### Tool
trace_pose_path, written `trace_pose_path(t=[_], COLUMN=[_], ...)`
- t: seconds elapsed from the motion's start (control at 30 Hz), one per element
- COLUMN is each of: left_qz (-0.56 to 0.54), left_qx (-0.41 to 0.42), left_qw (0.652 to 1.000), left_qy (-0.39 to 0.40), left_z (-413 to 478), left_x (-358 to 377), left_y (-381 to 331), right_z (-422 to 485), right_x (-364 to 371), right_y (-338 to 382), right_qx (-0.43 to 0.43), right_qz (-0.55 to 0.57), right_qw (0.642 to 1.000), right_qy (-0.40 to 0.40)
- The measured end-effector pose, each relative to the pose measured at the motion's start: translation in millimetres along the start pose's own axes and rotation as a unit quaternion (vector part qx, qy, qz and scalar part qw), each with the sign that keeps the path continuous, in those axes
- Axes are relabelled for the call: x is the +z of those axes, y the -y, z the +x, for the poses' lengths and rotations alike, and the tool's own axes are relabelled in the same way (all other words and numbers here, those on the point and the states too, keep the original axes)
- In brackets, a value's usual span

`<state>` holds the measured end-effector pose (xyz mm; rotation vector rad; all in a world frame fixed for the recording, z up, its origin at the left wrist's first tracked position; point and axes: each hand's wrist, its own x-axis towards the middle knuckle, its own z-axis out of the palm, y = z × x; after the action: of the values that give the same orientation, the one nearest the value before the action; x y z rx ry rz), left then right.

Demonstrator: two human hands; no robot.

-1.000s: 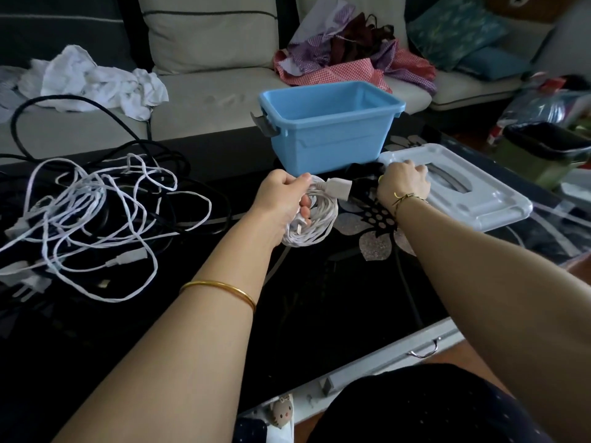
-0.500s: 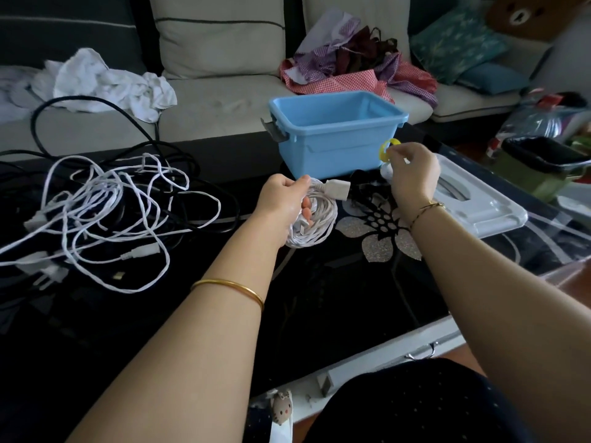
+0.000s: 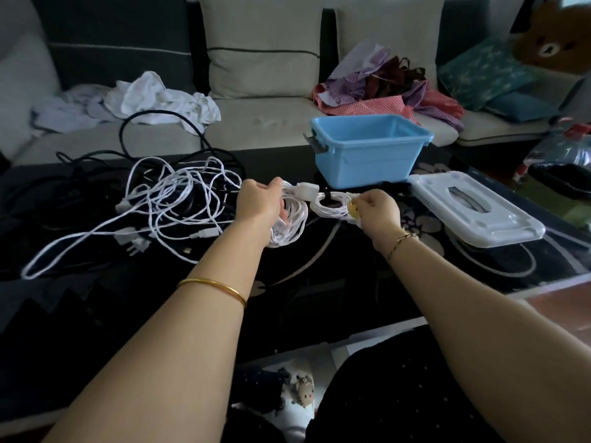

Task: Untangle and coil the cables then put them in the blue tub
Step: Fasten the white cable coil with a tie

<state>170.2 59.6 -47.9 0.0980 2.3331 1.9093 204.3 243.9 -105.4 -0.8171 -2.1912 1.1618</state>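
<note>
Cable coil gripped in left hand

Worktop: black glass, flower-patterned.
Left: tangled white and black cables.
Rear: blue tub.
Right: white lid.

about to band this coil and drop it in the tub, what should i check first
1. The left hand grips the coil: ok.
2. The right hand pinches the yellow band: ok.
3. The band is round the coil: cannot tell, the fingers hide it.
4. The tub is open, with the lid lying off beside it: ok.
5. Room in the tub: ok, the part of the inside that shows is bare.
6. The coil is free of the tangle at left: cannot tell.
</note>
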Motion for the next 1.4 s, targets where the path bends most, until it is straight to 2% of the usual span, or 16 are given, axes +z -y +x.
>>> trace_pose_path(t=[0.1, 0.23, 0.43, 0.53, 0.67, 0.77, 1.0, 1.23, 1.4], left_qz=[0.039, 0.039, 0.049, 0.053, 0.054, 0.051, 0.050, 0.035, 0.029], left_qx=[0.004, 0.008, 0.004, -0.004, -0.006, -0.002, -0.007, -0.007, -0.007], left_qw=[0.999, 0.999, 0.998, 0.998, 0.997, 0.997, 0.997, 0.998, 0.998], left_qy=[-0.002, 0.011, 0.033, 0.047, 0.055, 0.054, 0.052, 0.053, 0.056], left_z=[-3, -2, 4, 4, 8, 10, 13, 16, 19], left_x=[-13, -14, -5, 1, 10, 14, 21, 27, 28], left_y=[0, 0, 0, 1, 2, 3, 5, 9, 11], right_z=[-8, -4, 5, 5, 8, 13, 16, 11, 8], right_x=[4, -1, -6, -9, -12, -16, -22, -20, -14], right_y=[-16, -24, -46, -47, -41, -43, -44, -35, -36], right_qx=[-0.007, 0.014, 0.043, 0.038, 0.052, 0.072, 0.104, 0.129, 0.105], right_qz=[-0.088, -0.141, -0.182, -0.148, -0.027, 0.066, 0.155, 0.216, 0.134], right_qw=[0.996, 0.989, 0.981, 0.986, 0.995, 0.989, 0.975, 0.962, 0.982], right_qy=[0.002, -0.039, -0.055, -0.072, -0.079, -0.113, -0.123, -0.108, -0.081])
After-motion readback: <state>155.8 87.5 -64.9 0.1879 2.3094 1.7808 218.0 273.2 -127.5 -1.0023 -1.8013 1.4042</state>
